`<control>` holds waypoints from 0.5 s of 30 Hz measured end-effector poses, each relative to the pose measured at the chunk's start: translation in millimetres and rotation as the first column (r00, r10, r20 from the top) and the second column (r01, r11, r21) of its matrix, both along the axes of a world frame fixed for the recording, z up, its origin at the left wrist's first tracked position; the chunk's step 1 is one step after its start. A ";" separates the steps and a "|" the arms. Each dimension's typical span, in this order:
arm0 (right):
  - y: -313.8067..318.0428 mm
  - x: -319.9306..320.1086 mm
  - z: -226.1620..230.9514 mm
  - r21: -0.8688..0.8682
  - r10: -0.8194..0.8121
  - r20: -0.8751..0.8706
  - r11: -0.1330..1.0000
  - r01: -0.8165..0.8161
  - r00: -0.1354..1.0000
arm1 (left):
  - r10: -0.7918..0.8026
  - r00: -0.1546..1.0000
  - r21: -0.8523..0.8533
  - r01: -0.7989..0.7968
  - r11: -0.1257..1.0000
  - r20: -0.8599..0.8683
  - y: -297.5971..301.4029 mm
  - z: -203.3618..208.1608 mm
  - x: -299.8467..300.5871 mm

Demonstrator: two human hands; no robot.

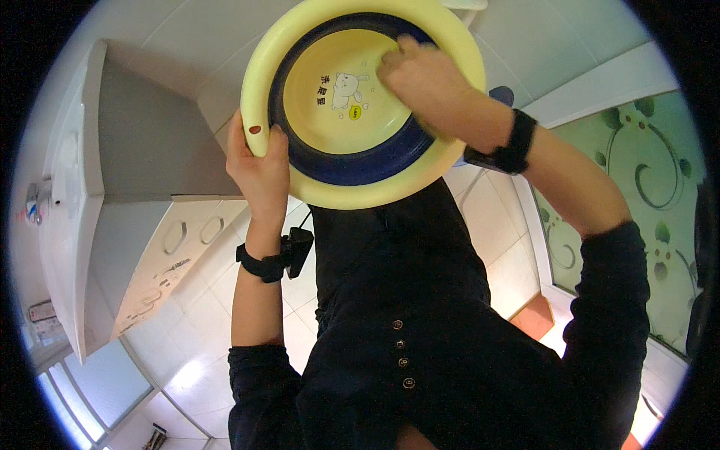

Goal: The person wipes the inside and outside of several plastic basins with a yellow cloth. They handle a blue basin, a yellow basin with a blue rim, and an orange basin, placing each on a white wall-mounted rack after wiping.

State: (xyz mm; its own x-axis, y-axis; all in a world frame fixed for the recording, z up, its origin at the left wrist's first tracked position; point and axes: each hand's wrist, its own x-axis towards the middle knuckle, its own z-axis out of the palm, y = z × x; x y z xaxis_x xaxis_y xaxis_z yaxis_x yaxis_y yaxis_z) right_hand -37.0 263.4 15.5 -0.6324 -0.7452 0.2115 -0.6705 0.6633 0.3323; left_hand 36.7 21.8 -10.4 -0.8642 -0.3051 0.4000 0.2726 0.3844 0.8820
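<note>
White sink: at my far left I see it (pixel 75 225), a tap on its outer side.
Cabinet: the cream-fronted unit (pixel 166 259) sits beside the sink, its doors facing the tiled floor.
Left hand: I have it (pixel 259 169) clamped on the basin's left rim, thumb on the inner side, fingers wrapping the outer edge; a black strap (pixel 262 268) circles the wrist.
Yellow basin: I see it (pixel 360 196) at upper centre, off the floor, tilted toward my camera, with a dark blue ring (pixel 341 169) and a printed rabbit (pixel 346 90) inside.
Right hand: it (pixel 424 79) is over the basin's right inner side, fingers curled and blurred; I cannot tell whether they hold anything.
Patterned panel: green swirls and flowers cover it (pixel 600 180) at far right.
</note>
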 end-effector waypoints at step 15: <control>-38.1 19.3 -57.1 -0.439 0.265 0.734 0.888 0.138 0.625 | -0.049 0.996 0.247 0.028 0.969 0.080 4.7 4.5 -17.8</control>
